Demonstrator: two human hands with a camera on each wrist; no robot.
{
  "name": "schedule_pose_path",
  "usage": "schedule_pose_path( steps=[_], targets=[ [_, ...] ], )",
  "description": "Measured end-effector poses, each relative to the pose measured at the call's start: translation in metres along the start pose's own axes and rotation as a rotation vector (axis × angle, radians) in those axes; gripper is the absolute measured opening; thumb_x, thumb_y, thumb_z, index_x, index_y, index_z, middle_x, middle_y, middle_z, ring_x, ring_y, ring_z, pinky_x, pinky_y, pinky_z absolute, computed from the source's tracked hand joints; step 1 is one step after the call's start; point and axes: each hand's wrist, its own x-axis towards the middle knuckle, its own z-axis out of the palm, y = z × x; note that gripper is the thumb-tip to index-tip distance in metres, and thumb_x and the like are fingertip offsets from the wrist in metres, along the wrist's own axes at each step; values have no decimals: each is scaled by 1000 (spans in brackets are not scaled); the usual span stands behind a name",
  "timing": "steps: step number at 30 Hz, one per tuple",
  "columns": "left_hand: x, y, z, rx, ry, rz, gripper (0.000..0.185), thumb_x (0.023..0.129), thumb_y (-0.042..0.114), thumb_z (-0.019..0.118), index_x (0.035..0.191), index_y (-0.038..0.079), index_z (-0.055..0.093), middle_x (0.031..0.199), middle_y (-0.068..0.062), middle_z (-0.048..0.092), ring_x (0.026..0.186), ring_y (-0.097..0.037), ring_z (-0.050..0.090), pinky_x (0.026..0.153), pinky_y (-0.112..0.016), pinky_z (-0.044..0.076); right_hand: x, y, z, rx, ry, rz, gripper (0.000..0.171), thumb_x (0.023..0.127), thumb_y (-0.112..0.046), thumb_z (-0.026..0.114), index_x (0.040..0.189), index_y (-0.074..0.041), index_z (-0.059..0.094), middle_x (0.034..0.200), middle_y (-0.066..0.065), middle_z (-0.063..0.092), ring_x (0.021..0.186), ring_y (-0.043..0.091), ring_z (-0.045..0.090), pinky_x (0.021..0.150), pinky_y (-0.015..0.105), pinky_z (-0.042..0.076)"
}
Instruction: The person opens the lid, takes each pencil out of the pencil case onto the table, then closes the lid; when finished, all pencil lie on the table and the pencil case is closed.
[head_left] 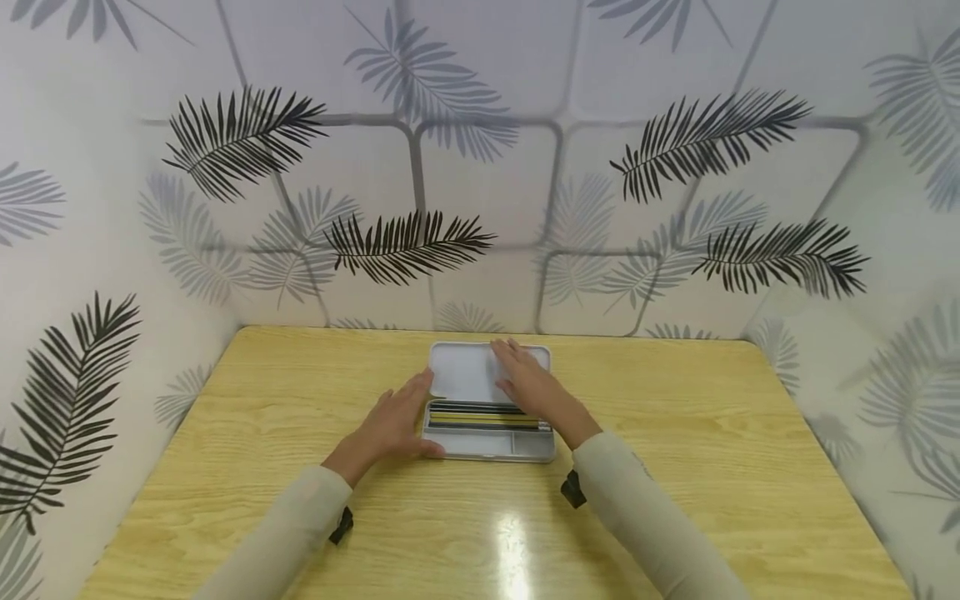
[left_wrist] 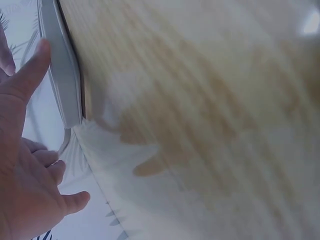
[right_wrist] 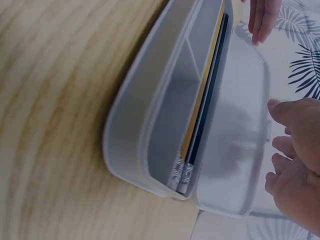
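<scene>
Nearest are two pale sleeves (head_left: 281, 533) lying over the desk (head_left: 750, 467), and beyond them the left hand (head_left: 392, 427) spreads around the left end of the pencil case (head_left: 487, 457), its thumb touching the tray; that grip is slack, with fingers extended rather than clasping. The case sits on the far half of the desk, roughly midway across, its long axis running left to right and its front wall facing the person. Its two front compartments show nothing in them; a short divider (head_left: 513, 442) parts the longer left one from the right. Behind, yellow and dark pencils (head_left: 483, 417) lie along that same axis, pale ends to the right. So the case is opened and the pencils are in their slot, while the lid (head_left: 465, 371) remains to be closed, lying back on the far side. Over its right part reaches the right hand (head_left: 532, 387), fingers extended, grip relaxed and holding nothing; whether it touches the lid I cannot tell. Farthest is a leaf-printed backdrop (head_left: 495, 167).
</scene>
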Motion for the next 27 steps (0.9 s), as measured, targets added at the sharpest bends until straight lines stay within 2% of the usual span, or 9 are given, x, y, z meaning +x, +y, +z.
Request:
schedule_pose_path(
  steps=[3, 6, 8, 12, 17, 21, 27],
  targets=[
    [2, -1, -2, 14, -33, 2, 127, 63, 62, 77, 153, 6, 6, 160, -10, 13, 148, -26, 15, 116, -58, 17, -4, 6, 3, 46, 50, -20, 51, 95, -14, 57, 142, 0, 41, 143, 19, 46, 133, 34, 44, 110, 46, 36],
    [5, -2, -5, 14, -59, 2, 127, 63, 63, 78, 153, 5, 10, 160, -11, 15, 148, -27, 16, 116, -58, 17, -8, 12, 5, 121, 94, -32, 34, 91, -8, 61, 123, 4, 59, 121, 19, 64, 109, 31, 64, 95, 40, 51],
    [6, -3, -5, 5, -76, -5, 126, 63, 63, 78, 153, 5, 11, 159, -11, 16, 148, -27, 16, 116, -57, 17, -13, 14, 6, 202, 78, 3, 23, 89, -5, 63, 110, 3, 66, 107, 16, 70, 96, 27, 68, 84, 36, 56],
    [6, -5, -6, -25, -93, -10, 124, 64, 61, 78, 152, 4, 13, 159, -13, 18, 147, -29, 18, 116, -58, 18, -24, 17, 4, 332, -3, 124, 14, 87, -5, 66, 99, -1, 70, 93, 10, 72, 87, 20, 68, 77, 31, 56],
    [5, -6, -4, -48, -101, -10, 123, 64, 61, 78, 153, 6, 13, 159, -12, 18, 147, -29, 19, 115, -58, 19, -34, 16, 2, 398, -95, 235, 10, 82, -6, 72, 92, -5, 72, 86, 3, 72, 77, 10, 64, 70, 26, 54],
    [5, -7, -3, -54, -102, -8, 123, 64, 62, 78, 153, 7, 13, 159, -11, 18, 146, -29, 20, 115, -57, 20, -38, 14, 4, 403, -118, 276, 9, 81, -5, 73, 90, -6, 73, 86, 2, 73, 76, 9, 64, 70, 25, 54],
    [6, -7, -3, -60, -101, -9, 124, 64, 62, 78, 153, 6, 13, 159, -12, 18, 146, -29, 20, 116, -57, 20, -36, 12, 11, 362, -102, 304, 13, 79, -2, 73, 91, -6, 73, 87, 3, 72, 78, 11, 64, 72, 28, 55]
  ],
)
